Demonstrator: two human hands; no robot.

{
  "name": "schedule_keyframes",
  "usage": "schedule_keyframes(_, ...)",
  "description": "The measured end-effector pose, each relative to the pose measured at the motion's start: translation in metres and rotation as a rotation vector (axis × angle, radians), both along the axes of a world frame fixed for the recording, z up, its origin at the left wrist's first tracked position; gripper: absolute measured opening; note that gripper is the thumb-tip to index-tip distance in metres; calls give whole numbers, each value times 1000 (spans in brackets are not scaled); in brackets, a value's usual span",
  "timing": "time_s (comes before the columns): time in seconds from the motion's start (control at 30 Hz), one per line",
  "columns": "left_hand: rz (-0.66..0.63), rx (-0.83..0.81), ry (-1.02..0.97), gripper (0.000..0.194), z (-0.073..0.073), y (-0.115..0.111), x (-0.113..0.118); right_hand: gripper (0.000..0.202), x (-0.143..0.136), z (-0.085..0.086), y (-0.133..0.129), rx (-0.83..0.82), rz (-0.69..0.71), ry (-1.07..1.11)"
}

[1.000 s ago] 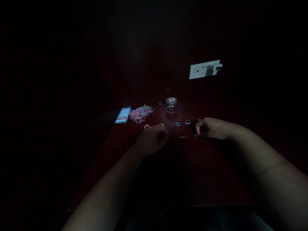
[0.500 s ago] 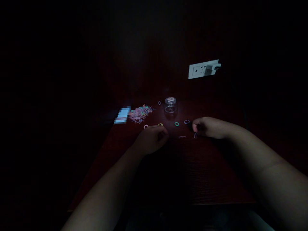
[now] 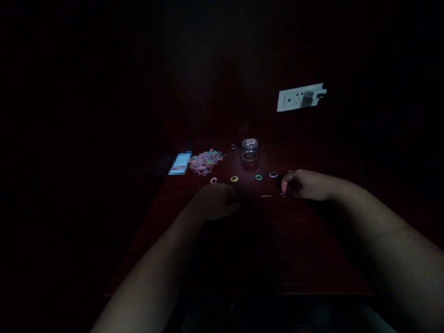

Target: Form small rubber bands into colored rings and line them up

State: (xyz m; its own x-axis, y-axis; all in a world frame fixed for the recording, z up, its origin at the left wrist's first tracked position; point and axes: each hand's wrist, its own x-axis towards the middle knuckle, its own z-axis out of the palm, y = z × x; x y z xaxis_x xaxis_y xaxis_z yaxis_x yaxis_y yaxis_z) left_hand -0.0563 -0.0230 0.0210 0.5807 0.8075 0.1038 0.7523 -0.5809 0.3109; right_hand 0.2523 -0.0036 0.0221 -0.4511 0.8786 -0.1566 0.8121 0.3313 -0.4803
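Note:
My right hand has its fingertips down at the tabletop, on a small pale hair tie that shows below them. Fingers curled, my left hand rests low over the table; anything between its fingertips is too dark to make out. Beyond the hands lies a row of small elastic hair ties: a pink one, a yellow one, a green one and a purple one. A reddish one is partly hidden behind my right hand. Between the hands is a thin pink band.
A tangled pile of coloured hair ties lies at the back left, beside a bright blurred rectangle. A clear lidded jar stands at the back, with a pale ring left of it. A socket is on the dark wall.
My right hand has lowered the hair tie, which hung from its fingers, to the tabletop. My left hand has shifted slightly, uncovering the yellow hair tie. The view has turned a little left.

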Motion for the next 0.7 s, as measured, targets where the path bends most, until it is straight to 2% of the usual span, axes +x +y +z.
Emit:
schedule_keyframes(0.1, 0, -12, 8, 17, 1, -1, 4, 13, 1, -2, 2, 15, 4, 1)
schedule_keyframes(0.27, -25, 18, 9, 9, -1, 2, 6, 11, 2, -5, 5, 38, -8, -39)
schedule_keyframes(0.4, -10, 33, 17, 10, -3, 2, 6, 11, -2, 1, 0, 37, -11, -62)
schedule_keyframes(0.53, -20, 46, -19, 12, -1, 4, 1, 7, -8, 10, -6, 91, -37, 103)
schedule_keyframes(0.6, 45, 72, -47, 16, 2, 10, -7, 7, -9, 10, -6, 154, -52, 214)
schedule_keyframes(0.7, 332, 88, -60, 22, 4, 25, -27, 8, -11, 7, -4, 201, -74, 309)
